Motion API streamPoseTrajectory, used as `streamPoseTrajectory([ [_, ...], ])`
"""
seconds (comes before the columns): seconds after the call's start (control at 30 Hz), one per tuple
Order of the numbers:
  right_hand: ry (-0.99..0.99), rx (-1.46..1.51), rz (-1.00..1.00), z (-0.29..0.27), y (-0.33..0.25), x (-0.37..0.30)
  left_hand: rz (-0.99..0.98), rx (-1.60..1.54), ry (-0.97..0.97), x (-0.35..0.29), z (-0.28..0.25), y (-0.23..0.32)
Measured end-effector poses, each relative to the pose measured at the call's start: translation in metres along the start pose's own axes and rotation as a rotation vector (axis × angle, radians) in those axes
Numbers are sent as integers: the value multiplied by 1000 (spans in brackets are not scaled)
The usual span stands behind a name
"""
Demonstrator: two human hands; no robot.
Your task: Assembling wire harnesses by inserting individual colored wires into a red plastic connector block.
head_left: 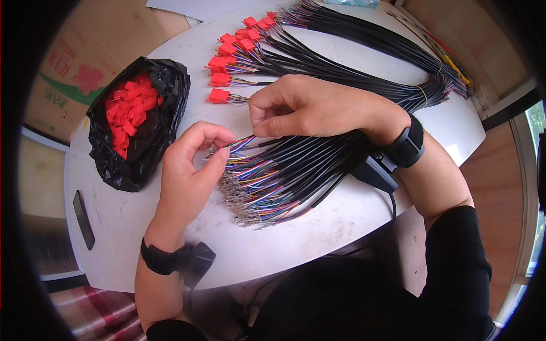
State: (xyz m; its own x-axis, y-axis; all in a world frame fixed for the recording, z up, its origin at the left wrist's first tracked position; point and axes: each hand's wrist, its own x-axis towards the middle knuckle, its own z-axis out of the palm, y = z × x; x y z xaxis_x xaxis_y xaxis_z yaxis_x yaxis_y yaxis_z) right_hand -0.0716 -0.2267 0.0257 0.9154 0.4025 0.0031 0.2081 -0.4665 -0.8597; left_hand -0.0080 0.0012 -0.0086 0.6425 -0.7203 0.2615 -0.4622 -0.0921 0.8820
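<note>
Thin coloured wires at the end of a black cable [242,142] pass between my two hands. My left hand [193,162] pinches these wires near their metal-tipped ends, thumb and forefinger together. Close beside it on the right, my right hand [307,108] is closed with its thumb and forefinger on the same wires. Below them fans a bundle of black cables [307,165], their stripped coloured wires ending in silvery crimp terminals [239,199]. Beyond my right hand lie more cables with red plastic connectors [219,95] on their ends.
An open black plastic bag [176,96] of loose red connectors [132,102] stands at the left. Another tied cable bundle [375,37] lies at the back. A dark flat object [83,220] rests near the white table's [318,244] left edge. A cardboard box [85,68] stands behind the bag.
</note>
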Motion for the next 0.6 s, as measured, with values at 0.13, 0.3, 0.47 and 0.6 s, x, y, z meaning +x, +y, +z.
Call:
streamPoseTrajectory([
  [0.13, -47, 95, -9, 7, 0, 0, 82, 11, -14, -1, 1, 4],
  [0.3, -28, -53, -15, 8, -7, -1, 115, 22, 52, 0, 4, 1],
  [0.47, 72, -102, -36, 10, -2, 0, 120, 347, 148, 0, -5, 14],
  [0.6, 133, -110, -67, 14, 1, 3, 44, 447, -6, -1, -25, 13],
])
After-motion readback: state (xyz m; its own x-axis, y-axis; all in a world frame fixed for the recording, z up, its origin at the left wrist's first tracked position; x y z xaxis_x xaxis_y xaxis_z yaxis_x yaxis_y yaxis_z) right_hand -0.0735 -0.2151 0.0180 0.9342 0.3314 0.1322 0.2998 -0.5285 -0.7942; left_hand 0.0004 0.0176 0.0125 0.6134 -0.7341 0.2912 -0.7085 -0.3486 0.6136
